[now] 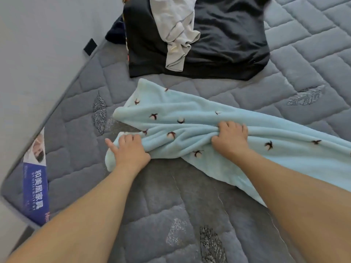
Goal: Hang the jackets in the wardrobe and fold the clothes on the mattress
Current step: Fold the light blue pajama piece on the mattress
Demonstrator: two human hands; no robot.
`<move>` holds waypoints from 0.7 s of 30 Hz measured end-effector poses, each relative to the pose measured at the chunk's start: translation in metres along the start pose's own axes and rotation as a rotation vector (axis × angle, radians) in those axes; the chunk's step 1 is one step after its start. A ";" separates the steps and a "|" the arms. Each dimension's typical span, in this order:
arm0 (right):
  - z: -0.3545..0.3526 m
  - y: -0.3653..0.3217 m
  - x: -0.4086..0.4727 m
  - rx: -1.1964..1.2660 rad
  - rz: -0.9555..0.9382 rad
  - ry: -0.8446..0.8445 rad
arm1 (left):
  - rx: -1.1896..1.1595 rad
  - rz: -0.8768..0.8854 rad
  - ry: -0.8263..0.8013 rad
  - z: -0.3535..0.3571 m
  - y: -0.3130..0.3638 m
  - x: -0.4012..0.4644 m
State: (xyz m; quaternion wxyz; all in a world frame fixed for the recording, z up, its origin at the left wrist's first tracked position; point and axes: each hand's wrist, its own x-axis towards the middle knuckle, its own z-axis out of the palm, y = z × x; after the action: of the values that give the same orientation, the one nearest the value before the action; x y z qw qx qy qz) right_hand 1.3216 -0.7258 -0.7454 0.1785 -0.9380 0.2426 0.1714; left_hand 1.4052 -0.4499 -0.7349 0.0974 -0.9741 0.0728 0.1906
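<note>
A light blue fleece garment [190, 118] with small dark bird marks lies stretched across the grey quilted mattress [190, 196], running off the right edge of view. My left hand [129, 150] grips its bunched left end, index finger sticking out over the mattress. My right hand [230, 138] clutches a fold of the same fleece near its middle, fingers curled into the cloth. Farther back lies a black garment [228, 44] spread flat, with a crumpled pale grey garment [176, 31] on top of it.
A dark navy piece of clothing [115, 33] pokes out left of the black garment. The mattress's rounded left edge carries a blue printed label [35, 188]. A pale wall [38, 44] runs along the left side.
</note>
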 end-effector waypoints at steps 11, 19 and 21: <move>-0.058 0.025 0.033 -0.051 0.089 0.208 | 0.052 0.130 0.371 -0.128 0.021 0.092; -0.036 0.030 0.062 -0.077 0.167 0.094 | -0.751 -0.361 0.027 -0.075 0.060 0.122; -0.036 0.033 0.065 -0.006 0.127 0.065 | -0.804 -0.582 0.018 -0.070 0.053 0.126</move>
State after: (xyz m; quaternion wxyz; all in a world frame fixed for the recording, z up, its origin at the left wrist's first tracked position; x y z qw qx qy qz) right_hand 1.3665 -0.7936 -0.7489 0.1566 -0.9263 0.3069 0.1527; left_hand 1.5367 -0.5296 -0.7283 -0.2375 -0.9160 -0.2808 0.1600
